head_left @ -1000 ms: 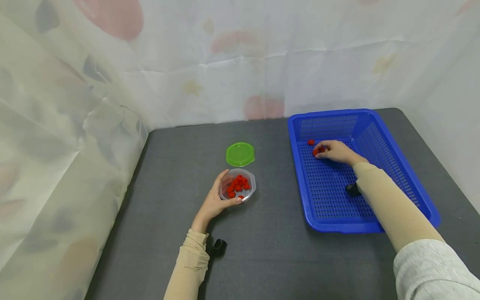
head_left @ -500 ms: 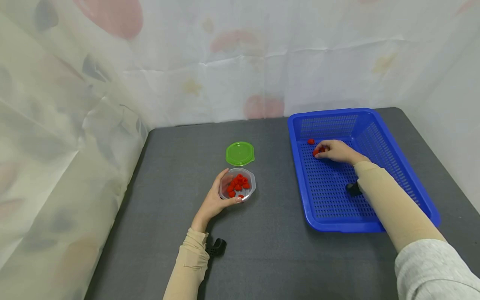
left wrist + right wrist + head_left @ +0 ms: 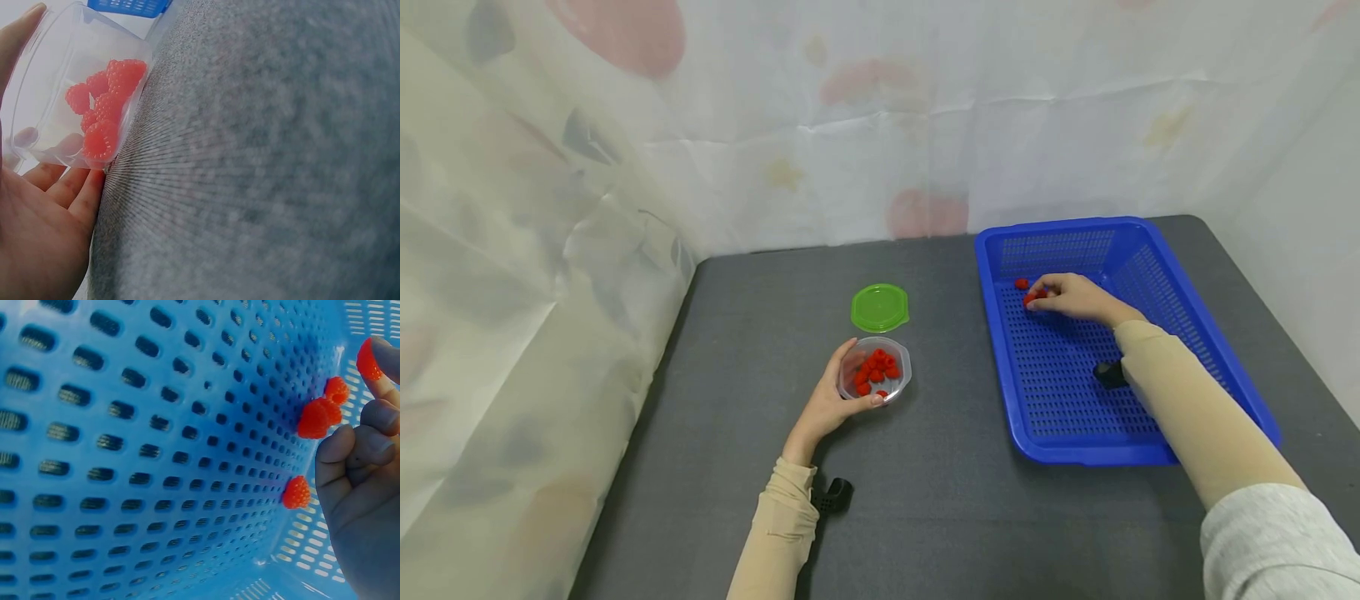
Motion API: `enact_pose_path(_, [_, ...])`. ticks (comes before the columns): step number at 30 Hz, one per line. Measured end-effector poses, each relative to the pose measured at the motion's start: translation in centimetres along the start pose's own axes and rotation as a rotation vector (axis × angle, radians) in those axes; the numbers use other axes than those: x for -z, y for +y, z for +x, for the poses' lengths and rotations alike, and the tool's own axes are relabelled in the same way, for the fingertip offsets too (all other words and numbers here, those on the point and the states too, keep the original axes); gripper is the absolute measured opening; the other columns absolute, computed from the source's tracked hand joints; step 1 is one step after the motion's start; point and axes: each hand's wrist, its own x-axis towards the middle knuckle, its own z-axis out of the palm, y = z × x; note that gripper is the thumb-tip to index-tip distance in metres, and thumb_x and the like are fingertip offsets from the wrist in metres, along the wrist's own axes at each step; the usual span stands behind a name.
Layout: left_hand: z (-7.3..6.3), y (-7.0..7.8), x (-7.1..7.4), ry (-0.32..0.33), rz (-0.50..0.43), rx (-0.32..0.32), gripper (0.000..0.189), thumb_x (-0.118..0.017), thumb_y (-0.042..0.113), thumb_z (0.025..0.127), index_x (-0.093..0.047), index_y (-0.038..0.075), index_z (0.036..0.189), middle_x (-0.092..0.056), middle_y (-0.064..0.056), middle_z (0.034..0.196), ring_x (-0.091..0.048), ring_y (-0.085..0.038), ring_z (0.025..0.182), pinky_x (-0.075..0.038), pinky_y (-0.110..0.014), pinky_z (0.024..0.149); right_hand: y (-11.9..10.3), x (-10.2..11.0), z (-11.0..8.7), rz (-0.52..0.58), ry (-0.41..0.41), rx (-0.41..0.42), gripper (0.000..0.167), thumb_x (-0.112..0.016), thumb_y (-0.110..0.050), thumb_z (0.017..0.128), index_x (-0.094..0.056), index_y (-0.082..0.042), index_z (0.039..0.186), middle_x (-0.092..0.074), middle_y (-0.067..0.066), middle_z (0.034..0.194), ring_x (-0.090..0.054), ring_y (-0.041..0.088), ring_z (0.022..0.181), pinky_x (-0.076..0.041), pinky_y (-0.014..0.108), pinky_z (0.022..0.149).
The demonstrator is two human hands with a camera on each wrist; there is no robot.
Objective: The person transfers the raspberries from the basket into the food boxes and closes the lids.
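Observation:
My left hand point(image 3: 826, 414) holds a clear plastic tub point(image 3: 905, 367), thumb at the near side and fingers round the far left side. Several red raspberries point(image 3: 107, 107) lie in its bottom. Over at the right, my right hand point(image 3: 1077, 298) is inside a blue perforated basket point(image 3: 1045, 452). A raspberry point(image 3: 368, 360) is pinched between its thumb and index finger, while the other fingers are curled in. Below it in the right wrist view, a small cluster of raspberries point(image 3: 314, 419) and a single raspberry point(image 3: 296, 492) lie on the basket floor.
A green lid point(image 3: 880, 307) lies flat on the dark grey table point(image 3: 925, 517), just beyond the tub. Patterned sheeting point(image 3: 850, 167) hangs behind and to the left of the table. The basket's raised walls surround the right hand.
My right hand has risen slightly from the basket floor, with a raspberry in its fingers. The left hand and the tub stay where they were.

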Motion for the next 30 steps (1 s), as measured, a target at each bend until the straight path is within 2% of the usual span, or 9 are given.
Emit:
enact_pose_path(4, [0.1,-0.1,0.0,-0.002,-0.003,0.001,0.093,-0.077,0.011,0.075,-0.019,0.016,0.148,-0.036,-0.018,0.146,-0.035,-0.033,0.136,-0.025,-0.048,0.114,-0.4,0.2,-0.1,0.012,0.008,-0.004,0.032,-0.058,-0.035,0.091,-0.062,-0.01,0.11,-0.048,0.003,0.071,-0.037,0.017,0.065,-0.032,0.032,0.062])
enact_pose_path(6, [0.1,0.0,0.0,-0.003,-0.003,0.0,0.093,-0.077,0.011,0.075,-0.019,0.016,0.148,-0.035,-0.018,0.146,-0.035,-0.033,0.136,-0.025,-0.048,0.114,-0.8,0.4,-0.3,0.027,0.015,-0.008,0.032,-0.059,-0.035,0.091,-0.062,-0.01,0.111,-0.04,0.0,0.065,-0.034,0.016,0.061,-0.032,0.032,0.06])
enact_pose_path(15, [0.0,0.0,0.0,-0.003,-0.007,-0.013,0.094,-0.077,0.008,0.074,-0.019,0.013,0.148,-0.035,-0.019,0.146,-0.035,-0.035,0.136,-0.025,-0.048,0.113,-1.7,1.2,-0.6,0.047,0.052,0.006,0.038,-0.059,-0.043,0.089,-0.06,-0.014,0.115,-0.04,0.0,0.066,-0.032,0.013,0.056,-0.032,0.031,0.058])
enact_pose_path(18, [0.0,0.0,0.0,-0.003,-0.014,-0.012,0.094,-0.077,0.007,0.074,-0.019,0.013,0.148,-0.035,-0.02,0.146,-0.035,-0.035,0.136,-0.025,-0.048,0.113,-2.1,1.3,-0.6,0.05,0.066,0.02,0.038,-0.059,-0.043,0.089,-0.06,-0.015,0.114,-0.044,0.002,0.07,-0.034,0.013,0.056,-0.033,0.031,0.058])
enact_pose_path(26, [0.0,-0.1,0.0,0.001,-0.002,0.0,0.094,-0.078,0.01,0.074,-0.02,0.015,0.148,-0.036,-0.017,0.146,-0.036,-0.033,0.136,-0.026,-0.047,0.113,-4.0,1.5,-0.8,0.094,0.084,0.073,0.035,-0.059,-0.045,0.088,-0.06,-0.019,0.111,-0.053,0.015,0.08,-0.043,0.018,0.057,-0.038,0.032,0.062])
enact_pose_path(30, [0.0,0.0,0.1,-0.001,-0.005,-0.003,0.094,-0.077,0.01,0.074,-0.019,0.015,0.148,-0.036,-0.018,0.146,-0.036,-0.033,0.136,-0.026,-0.047,0.113,-5.2,1.6,-0.9,0.111,0.085,0.099,0.032,-0.06,-0.044,0.088,-0.061,-0.021,0.11,-0.051,0.01,0.077,-0.045,0.021,0.056,-0.04,0.033,0.063])
